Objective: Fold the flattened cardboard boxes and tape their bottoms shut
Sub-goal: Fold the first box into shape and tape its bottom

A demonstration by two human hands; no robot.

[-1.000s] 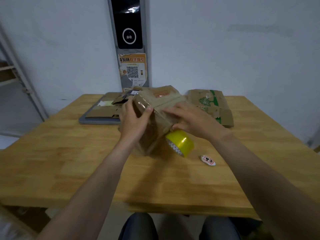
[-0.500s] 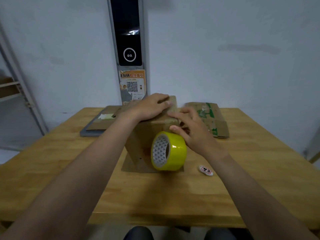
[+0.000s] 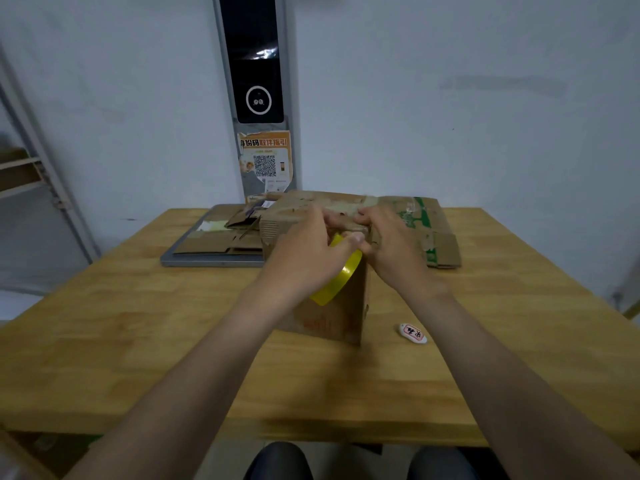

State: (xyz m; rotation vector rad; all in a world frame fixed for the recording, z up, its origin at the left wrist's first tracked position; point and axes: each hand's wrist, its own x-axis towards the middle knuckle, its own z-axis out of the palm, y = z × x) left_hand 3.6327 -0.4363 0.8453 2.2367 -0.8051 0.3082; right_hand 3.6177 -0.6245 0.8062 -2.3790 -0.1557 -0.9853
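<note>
centrally placed: one cardboard box [image 3: 329, 317], folded up and standing on the wooden table [image 3: 138, 341], its closed flaps facing up, red print low on the near face.

item: yellow tape roll [image 3: 341, 275], held tilted against the near upper part of the box, mostly covered by the left hand.

item: left hand [image 3: 304, 258], fingers curled over the roll and gripping it, fingertips reaching the top edge of the box.

item: right hand [image 3: 394, 251], fingers bent onto the top of the box, thumb beside the roll's upper edge; motion blur, so i cannot tell whether it pinches tape or only presses on the cardboard.

item: flattened cardboard [image 3: 429, 230] with green print, lying flat behind and to the right of the box.

item: grey tray [image 3: 214, 261] behind and to the left of the box, bearing more flat cardboard pieces [image 3: 214, 242].

item: white oval tag [image 3: 412, 333] with red characters, on the table just right of the box, apart from it.

background: wall panel [image 3: 258, 64] with a dark screen; orange poster [image 3: 265, 161] with a qr code below it; metal shelf [image 3: 31, 168] at far left.
</note>
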